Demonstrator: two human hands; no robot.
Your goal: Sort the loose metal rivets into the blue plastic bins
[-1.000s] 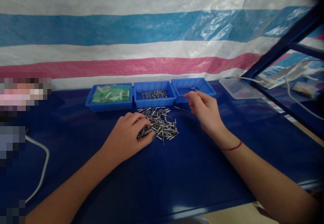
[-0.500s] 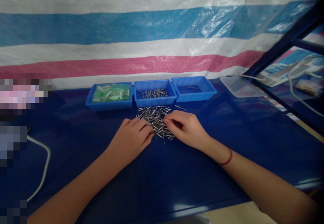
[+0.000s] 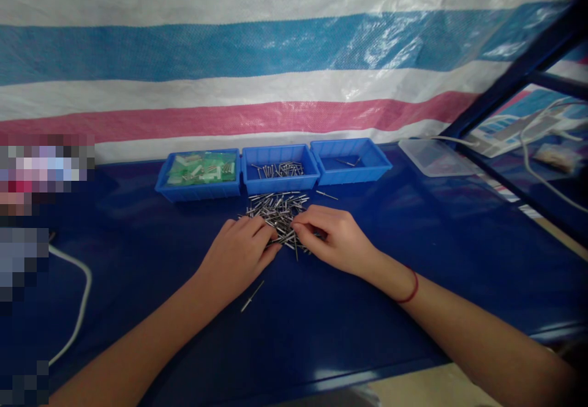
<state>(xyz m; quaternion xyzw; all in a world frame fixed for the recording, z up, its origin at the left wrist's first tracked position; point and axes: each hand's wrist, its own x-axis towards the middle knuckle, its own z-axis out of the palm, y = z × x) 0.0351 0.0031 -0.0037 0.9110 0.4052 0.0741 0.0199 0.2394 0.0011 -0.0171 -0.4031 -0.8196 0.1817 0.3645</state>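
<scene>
A heap of silvery pop rivets (image 3: 278, 214) with thin stems lies on the blue table, between my two hands. My left hand (image 3: 241, 247) rests at the heap's left side with curled fingers, thumb and forefinger closed together; what they hold is hidden. From the right, my right hand (image 3: 333, 232) reaches into the heap, its thumb and forefinger pinched on a rivet among the others. Below my left hand a single rivet (image 3: 252, 296) lies apart on the table. Another loose rivet (image 3: 327, 195) lies just behind my right hand.
Behind the heap stand three blue bins in a row: the left bin (image 3: 202, 193) with green bags, the middle bin (image 3: 282, 184) with rivets, the right bin (image 3: 356, 176) with a few. A clear plastic lid (image 3: 434, 160) lies farther right. A white cable (image 3: 87, 290) curves at left.
A single rivet now lies on the table below my left hand, where none showed before. My right hand has shifted slightly left over the heap; my left hand has barely moved.
</scene>
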